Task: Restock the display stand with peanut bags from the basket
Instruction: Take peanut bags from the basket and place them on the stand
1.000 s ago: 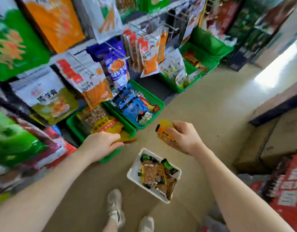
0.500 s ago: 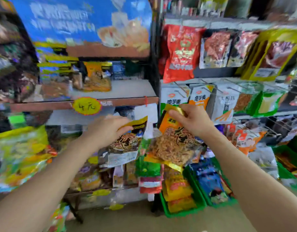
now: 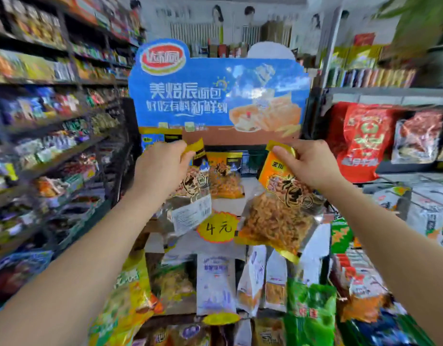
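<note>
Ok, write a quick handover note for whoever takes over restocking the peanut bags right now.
Left hand: pinches the yellow-topped clear peanut bag by its top edge.
Right hand: grips the orange-topped clear peanut bag by its top.
Both bags hang in front of the blue-headed cardboard display stand, not yet shelved.
Done: a similar bag already sits on the shelf.
Left: place both. Basket not in view.

The left hand [image 3: 163, 171] pinches the top of a yellow peanut bag [image 3: 190, 196], and the right hand [image 3: 312, 166] pinches an orange peanut bag [image 3: 277, 211]. Both bags hang before the display stand [image 3: 215, 96], above a round yellow price tag [image 3: 218, 227].
</note>
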Action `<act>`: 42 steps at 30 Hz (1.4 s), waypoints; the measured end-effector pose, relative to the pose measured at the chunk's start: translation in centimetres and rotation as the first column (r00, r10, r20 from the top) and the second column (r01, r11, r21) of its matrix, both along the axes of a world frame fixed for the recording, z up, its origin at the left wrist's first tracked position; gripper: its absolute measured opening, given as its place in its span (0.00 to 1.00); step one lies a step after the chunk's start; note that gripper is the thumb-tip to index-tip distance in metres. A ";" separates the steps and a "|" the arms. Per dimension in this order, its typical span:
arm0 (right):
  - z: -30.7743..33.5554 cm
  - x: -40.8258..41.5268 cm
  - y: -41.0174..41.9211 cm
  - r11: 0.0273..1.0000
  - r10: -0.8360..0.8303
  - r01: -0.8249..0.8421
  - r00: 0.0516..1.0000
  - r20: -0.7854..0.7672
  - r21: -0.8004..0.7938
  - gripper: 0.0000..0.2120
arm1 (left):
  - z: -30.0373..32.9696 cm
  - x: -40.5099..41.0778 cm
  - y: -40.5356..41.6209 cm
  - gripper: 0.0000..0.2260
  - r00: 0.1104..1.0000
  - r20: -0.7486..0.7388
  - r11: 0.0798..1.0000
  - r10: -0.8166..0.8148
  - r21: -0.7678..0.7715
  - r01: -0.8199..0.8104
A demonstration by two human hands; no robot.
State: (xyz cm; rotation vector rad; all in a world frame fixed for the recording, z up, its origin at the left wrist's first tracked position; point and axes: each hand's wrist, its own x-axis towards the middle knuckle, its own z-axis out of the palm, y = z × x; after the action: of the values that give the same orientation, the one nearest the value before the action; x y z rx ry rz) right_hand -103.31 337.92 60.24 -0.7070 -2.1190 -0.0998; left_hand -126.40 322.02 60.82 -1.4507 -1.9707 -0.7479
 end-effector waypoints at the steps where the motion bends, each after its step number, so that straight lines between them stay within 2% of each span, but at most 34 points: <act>1: 0.4 -0.9 1.0 1.000 0.001 -0.001 1.000 0.010 0.008 0.38 | 0.3 -0.3 0.9 0.14 0.999 0.040 1.000 0.019 0.017 -0.020; 4: 1.3 -3.8 3.8 1.000 0.023 -0.024 0.998 0.062 0.006 0.35 | 0.8 -1.3 3.9 0.07 0.976 0.218 0.996 -0.024 0.091 0.004; 8: 2.0 -7.2 7.6 0.999 0.035 -0.035 0.984 0.172 -0.002 0.33 | 2.5 -2.5 7.3 0.07 0.860 0.502 0.993 -0.093 0.109 0.044; 11: 2.2 -9.4 10.7 0.994 0.103 -0.094 0.968 0.229 -0.052 0.28 | 4.1 -2.7 9.6 0.06 0.823 0.547 0.985 -0.153 0.149 0.084; 13: 2.1 -10.4 12.3 0.987 0.156 -0.144 0.957 0.244 -0.064 0.23 | 4.0 -2.8 11.5 0.09 0.879 0.455 0.990 -0.142 0.066 0.126; 15: 2.0 -11.0 13.5 0.981 0.190 -0.179 0.955 0.230 -0.069 0.22 | 2.7 -2.8 13.7 0.16 0.897 0.424 0.986 -0.124 -0.051 0.161; 17: 1.7 -11.1 14.8 0.973 0.229 -0.215 0.951 0.206 -0.089 0.22 | 0.6 -3.1 15.9 0.22 0.857 0.511 0.965 -0.076 -0.178 0.191; 19: 1.3 -10.9 16.3 0.963 0.260 -0.238 0.944 0.204 -0.124 0.22 | -1.4 -3.8 17.8 0.21 0.812 0.584 0.936 0.013 -0.293 0.196; 21: 0.9 -10.4 17.8 0.952 0.296 -0.268 0.929 0.221 -0.147 0.24 | -3.3 -5.0 19.3 0.17 0.843 0.535 0.896 0.062 -0.402 0.189; 23: 1.0 -9.7 19.0 0.923 0.362 -0.320 0.910 0.201 -0.214 0.25 | -4.6 -6.3 20.4 0.10 0.909 0.400 0.859 0.114 -0.500 0.112; 24: 1.2 -9.4 19.3 0.892 0.410 -0.355 0.896 0.169 -0.281 0.25 | -5.2 -6.9 20.8 0.11 0.935 0.324 0.849 0.142 -0.526 0.053; 27: 1.6 -9.0 19.9 0.759 0.530 -0.449 0.846 0.048 -0.472 0.24 | -6.1 -7.7 21.7 0.10 0.977 0.076 0.843 0.197 -0.522 -0.129; 30: 0.8 -10.3 19.4 0.688 0.582 -0.463 0.812 0.043 -0.559 0.24 | -6.3 -7.7 22.5 0.10 0.984 -0.016 0.830 0.176 -0.535 -0.157; 32: -0.4 -12.1 19.3 0.721 0.571 -0.419 0.811 0.130 -0.552 0.26 | -6.4 -8.1 22.6 0.10 0.991 -0.037 0.795 0.129 -0.594 -0.126; 33: -1.2 -13.0 19.5 0.775 0.528 -0.375 0.826 0.197 -0.509 0.26 | -6.3 -8.3 22.3 0.10 0.992 -0.036 0.764 0.118 -0.635 -0.114; 36: -3.5 -15.4 19.9 0.935 0.301 -0.197 0.883 0.361 -0.296 0.24 | -5.7 -8.7 21.1 0.10 0.987 -0.054 0.694 0.154 -0.705 -0.147; 37: -4.1 -16.1 19.8 0.963 0.215 -0.132 0.901 0.377 -0.235 0.23 | -5.5 -8.8 20.6 0.09 0.982 -0.087 0.699 0.166 -0.692 -0.179; 40: -5.4 -18.0 19.3 0.992 0.034 0.013 0.927 0.375 -0.122 0.19 | -5.2 -9.5 19.4 0.02 0.970 -0.146 0.798 0.195 -0.552 -0.243; 42: -6.4 -19.1 18.8 0.991 -0.058 0.103 0.904 0.424 -0.083 0.19 | -5.6 -10.5 18.7 0.15 0.970 -0.140 0.828 0.201 -0.505 -0.244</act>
State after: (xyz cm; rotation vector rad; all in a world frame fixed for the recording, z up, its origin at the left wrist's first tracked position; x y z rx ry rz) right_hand -122.37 356.69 53.80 -0.8993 -2.5219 -0.2052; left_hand -136.90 340.74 55.17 -1.4647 -2.3371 -0.0372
